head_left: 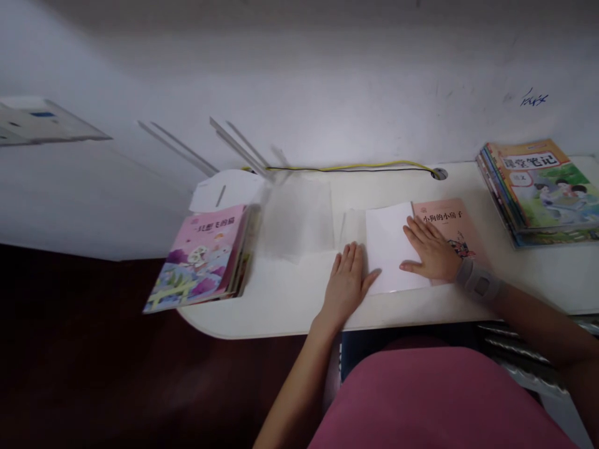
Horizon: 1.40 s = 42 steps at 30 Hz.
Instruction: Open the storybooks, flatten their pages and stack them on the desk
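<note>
My left hand [346,284] lies flat with fingers together on the white desk [281,299], its thumb touching the left edge of a white sheet [386,246]. Flat and open, my right hand [433,249] presses where that sheet overlaps a pink-covered book [452,221] with Chinese writing. The sheet wraps over the left part of the book. A grey band sits on my right wrist [480,282].
A stack of picture books [203,259] with a pink top cover lies at the desk's left end. Another stack of books [540,187] sits at the far right. A clear plastic sheet [297,218] lies between. A yellow cable [355,167] runs along the wall.
</note>
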### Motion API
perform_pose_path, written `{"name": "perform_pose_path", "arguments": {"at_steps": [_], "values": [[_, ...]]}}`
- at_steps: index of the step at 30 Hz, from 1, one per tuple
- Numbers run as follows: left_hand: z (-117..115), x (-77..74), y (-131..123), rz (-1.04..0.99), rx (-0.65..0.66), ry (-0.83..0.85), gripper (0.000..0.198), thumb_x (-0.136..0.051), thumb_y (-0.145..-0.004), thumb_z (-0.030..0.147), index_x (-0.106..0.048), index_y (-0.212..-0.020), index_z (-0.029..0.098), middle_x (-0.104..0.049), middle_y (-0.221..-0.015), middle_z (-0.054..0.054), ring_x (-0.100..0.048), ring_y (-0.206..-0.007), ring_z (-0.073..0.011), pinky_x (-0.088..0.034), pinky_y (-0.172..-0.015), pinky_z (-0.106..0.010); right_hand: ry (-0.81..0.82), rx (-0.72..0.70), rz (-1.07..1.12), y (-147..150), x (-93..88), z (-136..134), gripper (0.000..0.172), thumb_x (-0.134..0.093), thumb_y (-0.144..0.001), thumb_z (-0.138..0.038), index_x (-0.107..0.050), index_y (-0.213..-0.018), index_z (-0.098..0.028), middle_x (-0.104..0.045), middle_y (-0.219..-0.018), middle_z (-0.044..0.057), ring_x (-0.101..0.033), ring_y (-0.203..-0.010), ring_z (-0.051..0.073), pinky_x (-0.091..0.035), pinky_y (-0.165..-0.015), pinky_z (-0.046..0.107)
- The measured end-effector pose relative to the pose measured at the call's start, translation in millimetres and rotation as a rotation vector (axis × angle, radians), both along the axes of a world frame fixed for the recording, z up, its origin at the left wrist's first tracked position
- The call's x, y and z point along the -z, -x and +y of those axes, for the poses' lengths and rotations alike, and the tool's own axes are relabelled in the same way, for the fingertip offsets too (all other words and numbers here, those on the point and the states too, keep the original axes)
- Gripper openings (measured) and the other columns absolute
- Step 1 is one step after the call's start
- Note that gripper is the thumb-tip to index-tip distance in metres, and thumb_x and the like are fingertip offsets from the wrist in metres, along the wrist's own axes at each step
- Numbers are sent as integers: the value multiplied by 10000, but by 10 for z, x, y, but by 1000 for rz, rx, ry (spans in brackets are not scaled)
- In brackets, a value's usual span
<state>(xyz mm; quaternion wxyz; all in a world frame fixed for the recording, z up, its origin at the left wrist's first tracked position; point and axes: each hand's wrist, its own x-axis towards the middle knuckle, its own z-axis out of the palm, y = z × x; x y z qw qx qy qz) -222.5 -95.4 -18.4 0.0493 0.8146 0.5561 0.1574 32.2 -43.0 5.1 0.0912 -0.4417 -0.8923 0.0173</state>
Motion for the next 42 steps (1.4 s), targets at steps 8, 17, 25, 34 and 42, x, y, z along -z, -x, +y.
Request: {"name": "perform_pose_path", "arguments": {"at_steps": [8, 17, 25, 34, 42], "values": [[6, -6, -4, -12, -12, 22, 731, -297, -952, 559, -289, -1438, 14, -347, -1464, -282, -262, -1406, -336, -289, -1110, -536, 8, -19, -3, -16, -27, 27, 868, -338, -874, -684, -239, -1469, -60, -231, -1548, 202, -163, -1446, 295, -183, -1157, 484], [1, 7, 14, -24, -13, 28, 722, -313, -948, 561, -269, -1452, 46, -328, -1483, -264, -249, -1412, -331, -285, -1112, -530, 0, 0, -29, 40, -40, 63, 914, -287, -878, -697, -303, -1428, 33, -247, -1524, 254, -197, -1435, 310, -174, -1162, 457], [-8, -27, 11, -31, -1, 43, 721, -301, -953, 554, -258, -1453, 36, -342, -1474, -270, -249, -1411, -337, -272, -1119, -536, -11, 11, -65, 75, -33, 49, 904, -256, -874, -712, -304, -1437, -6, -268, -1522, 236, -225, -1428, 309, -184, -1151, 476], [-31, -20, 41, -196, -56, 22, 688, -394, -952, 468, -157, -1498, 123, -253, -1526, -241, -207, -1426, -341, -303, -1100, -574, -9, 33, -74, 114, -13, 44, 856, -315, -878, -686, -332, -1432, -33, -287, -1521, 216, -234, -1425, 307, -173, -1150, 479], [-51, 99, 82, -256, -248, -25, 532, -379, -944, 241, -289, -1459, 147, -281, -1525, -210, -171, -1432, -367, -287, -1087, -638, 49, 70, -110, 156, -68, 118, 877, -383, -853, -691, -386, -1397, -2, -325, -1501, 235, -276, -1402, 328, -215, -1127, 479]]}}
